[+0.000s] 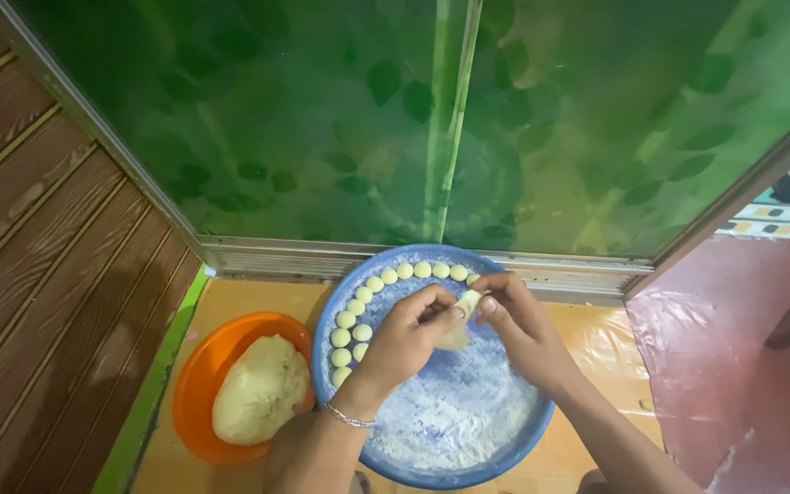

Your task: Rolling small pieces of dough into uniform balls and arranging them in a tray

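Head view: dough piece [459, 322], pale yellow, held above the floured middle of the blue tray [514, 437]. Left hand [409, 334] curls over it from the left, thumb and fingers pinched onto the piece. Right hand [516, 316] meets it from the right, fingertips [486, 305] pinching the upper end of the same piece. Both hands touch at the dough. Thin bracelet [349, 419] on the left wrist.

Tray floor coated in white flour [454, 416]. Small dough balls [358, 302] sit in a curved row along the tray's far-left rim, touching or nearly so.

Orange bowl [196, 384] just left of the tray, rims almost touching; it holds one large dough lump [260, 389].

Both vessels rest on a yellow-orange floor [596, 338]. Green leaf-patterned panel [322, 110] stands behind; brown wood slats [38, 265] at left.
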